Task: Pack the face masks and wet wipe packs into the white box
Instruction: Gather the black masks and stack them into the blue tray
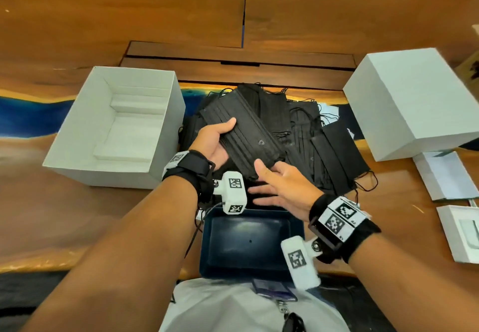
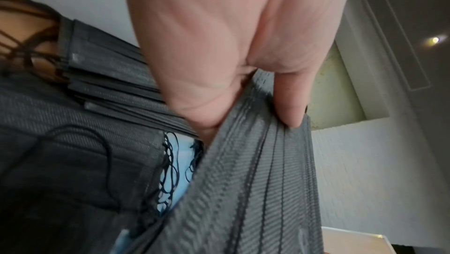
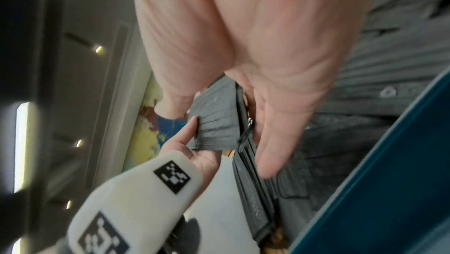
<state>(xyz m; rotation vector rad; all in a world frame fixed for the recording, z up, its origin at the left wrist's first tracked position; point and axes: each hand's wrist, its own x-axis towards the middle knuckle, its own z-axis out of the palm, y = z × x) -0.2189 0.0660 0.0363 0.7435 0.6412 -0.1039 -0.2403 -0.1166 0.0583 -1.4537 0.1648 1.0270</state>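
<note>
Left hand (image 1: pixel 212 142) up over the worktop (image 1: pixel 103 33), palm turned inward, thumb laid across a stack of black face masks (image 1: pixel 246 129) with the fingers curled beneath, holding it tilted. Right hand (image 1: pixel 282 186) just below that stack's near end, palm up, fingers (image 1: pixel 261 191) spread and relaxed, thumb tip touching the stack's edge, gripping nothing. No readable writing; a small pale triangle mark sits on the top mask. The masks are pleated, ribbed, with thin ear loops. Beyond the fingers lies a loose heap of more masks (image 1: pixel 324 145). The open white box (image 1: pixel 166 129) stands just left of the left hand's fingers.
</note>
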